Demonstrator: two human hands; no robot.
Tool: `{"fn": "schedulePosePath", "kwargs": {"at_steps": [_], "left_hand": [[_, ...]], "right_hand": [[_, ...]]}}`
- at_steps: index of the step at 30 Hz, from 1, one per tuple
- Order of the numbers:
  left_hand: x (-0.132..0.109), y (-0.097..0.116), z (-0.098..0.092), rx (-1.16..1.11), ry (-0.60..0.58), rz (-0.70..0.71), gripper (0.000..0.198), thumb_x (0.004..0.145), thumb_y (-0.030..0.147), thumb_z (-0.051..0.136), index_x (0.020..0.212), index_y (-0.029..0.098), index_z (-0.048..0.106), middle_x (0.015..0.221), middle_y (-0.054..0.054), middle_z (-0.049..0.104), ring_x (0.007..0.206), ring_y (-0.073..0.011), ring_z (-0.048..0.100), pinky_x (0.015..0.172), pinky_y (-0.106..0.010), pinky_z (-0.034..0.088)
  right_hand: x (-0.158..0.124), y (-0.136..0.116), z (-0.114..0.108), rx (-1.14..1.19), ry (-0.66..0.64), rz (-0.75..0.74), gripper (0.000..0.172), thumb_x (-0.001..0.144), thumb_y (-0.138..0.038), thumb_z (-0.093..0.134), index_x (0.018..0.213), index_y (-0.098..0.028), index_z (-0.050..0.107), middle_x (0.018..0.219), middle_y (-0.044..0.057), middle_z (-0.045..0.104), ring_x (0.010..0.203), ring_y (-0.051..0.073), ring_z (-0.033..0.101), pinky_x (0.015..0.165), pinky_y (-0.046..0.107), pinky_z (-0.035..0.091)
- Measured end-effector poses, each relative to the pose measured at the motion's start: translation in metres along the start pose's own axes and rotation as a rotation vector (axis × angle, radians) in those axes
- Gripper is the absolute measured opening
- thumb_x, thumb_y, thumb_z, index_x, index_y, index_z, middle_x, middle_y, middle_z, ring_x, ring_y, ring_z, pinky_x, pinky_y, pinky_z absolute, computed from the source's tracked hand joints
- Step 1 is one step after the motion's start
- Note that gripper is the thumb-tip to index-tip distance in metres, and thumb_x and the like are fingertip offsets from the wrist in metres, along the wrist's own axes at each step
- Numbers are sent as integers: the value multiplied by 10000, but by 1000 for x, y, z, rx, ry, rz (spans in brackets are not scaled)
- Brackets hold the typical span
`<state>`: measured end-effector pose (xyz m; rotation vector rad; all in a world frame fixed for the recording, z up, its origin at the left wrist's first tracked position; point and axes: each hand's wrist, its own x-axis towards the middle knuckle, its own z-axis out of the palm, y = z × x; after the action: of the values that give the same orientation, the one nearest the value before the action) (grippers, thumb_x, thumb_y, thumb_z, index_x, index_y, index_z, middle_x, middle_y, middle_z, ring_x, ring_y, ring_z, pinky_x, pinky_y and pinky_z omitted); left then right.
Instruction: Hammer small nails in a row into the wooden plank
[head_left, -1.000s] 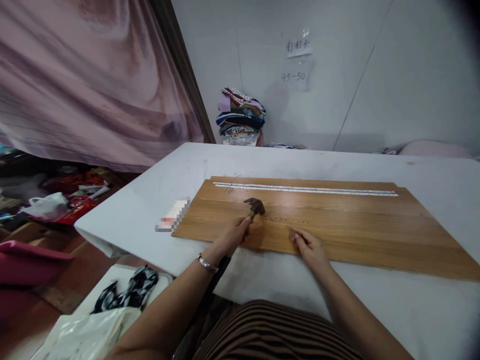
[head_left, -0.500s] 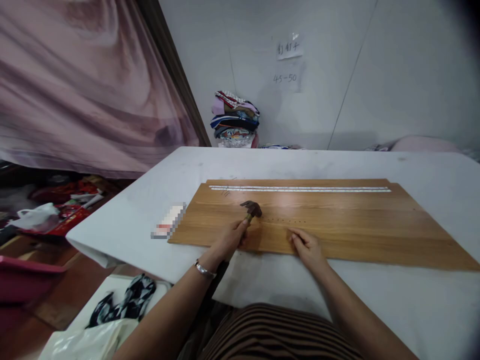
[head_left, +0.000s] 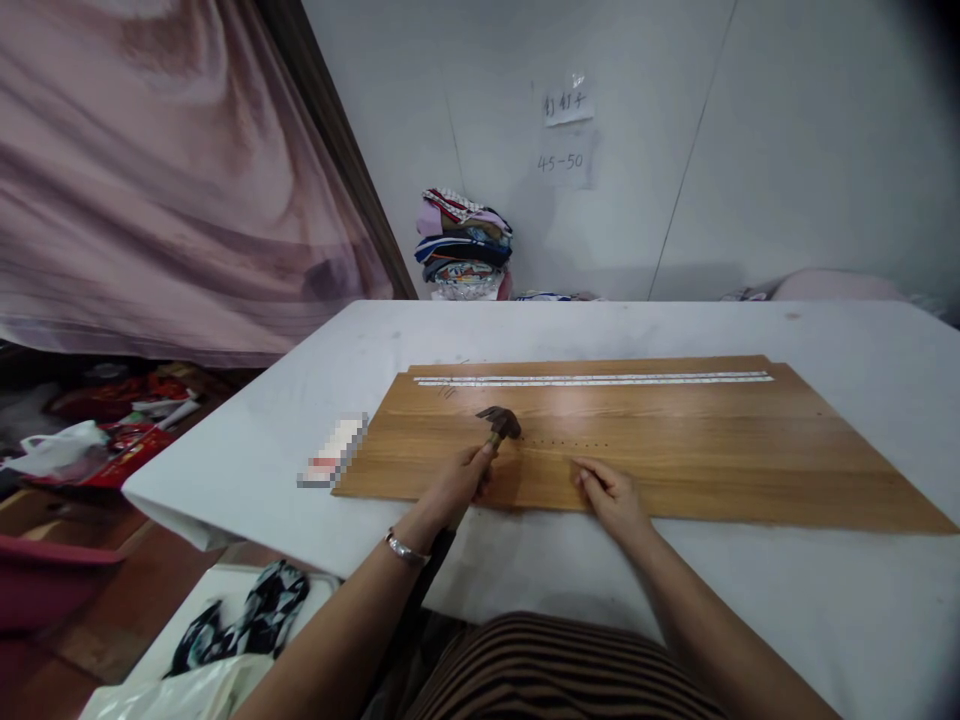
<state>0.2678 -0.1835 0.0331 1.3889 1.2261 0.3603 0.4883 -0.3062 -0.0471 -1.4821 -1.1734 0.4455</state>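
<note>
My left hand (head_left: 459,480) is wrapped round the handle of a claw hammer (head_left: 502,421). The hammer's head is at the left end of a row of small dark nail heads (head_left: 564,443) in a brown wooden board (head_left: 697,440). On the board's near part rests my right hand (head_left: 609,492), to the right of the hammer, its fingers curled and thumb and forefinger together. Whatever they may hold is too small to make out. Along the board's far edge lie two white measuring strips (head_left: 600,380), with a few loose nails (head_left: 448,391) by their left end.
The board lies on a white-covered table (head_left: 300,390). A blurred-out box-like item (head_left: 334,452) is left of the board. Folded clothes (head_left: 465,245) are stacked against the wall behind. At the lower left, a white stool (head_left: 225,585) holds a dark patterned cloth (head_left: 259,610).
The camera view has turned slightly, so the table and wall appear a little shifted. Both hands and the hammer stay in about the same places over the board.
</note>
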Motion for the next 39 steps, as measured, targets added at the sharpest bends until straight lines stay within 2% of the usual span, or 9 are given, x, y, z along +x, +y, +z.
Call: {"fn": "schedulePosePath", "kwargs": {"at_steps": [9,17,25,33,39], "left_hand": [[0,0,-1,6,1,18,563,839,661,508,1012,135,608,660,35,535,478,-80,453,456,-227,326],[1,0,0,-24,4,3,544,839,658,509,986,142,597,634,49,524,458,-71,435,440,-218,312],[-4,4,2,-7,35,7,527,841,638,533,990,139,618,642,43,519,470,-77,452,459,-225,331],[-7,6,2,-37,38,2,516,850,624,527,1003,138,610,655,41,522,473,-75,452,456,-221,330],[-7,4,3,-24,42,11,498,854,608,525,979,134,616,651,41,519,473,-73,446,467,-222,336]], "right_hand": [[-1,4,0,-6,-16,4,292,863,-309,534,980,-212,783,736,46,749,679,181,690,694,319,572],[-1,4,-1,4,-19,-10,293,860,-307,523,968,-215,779,716,37,735,608,165,646,619,296,555],[-1,4,-2,11,-29,11,278,865,-316,538,956,-215,781,733,43,739,693,184,685,704,317,567],[-2,9,-2,7,-38,42,307,870,-338,537,997,-208,784,728,48,738,610,171,654,591,290,546],[-1,6,-2,1,-22,14,302,857,-339,542,968,-205,788,718,46,740,635,177,672,645,307,564]]}}
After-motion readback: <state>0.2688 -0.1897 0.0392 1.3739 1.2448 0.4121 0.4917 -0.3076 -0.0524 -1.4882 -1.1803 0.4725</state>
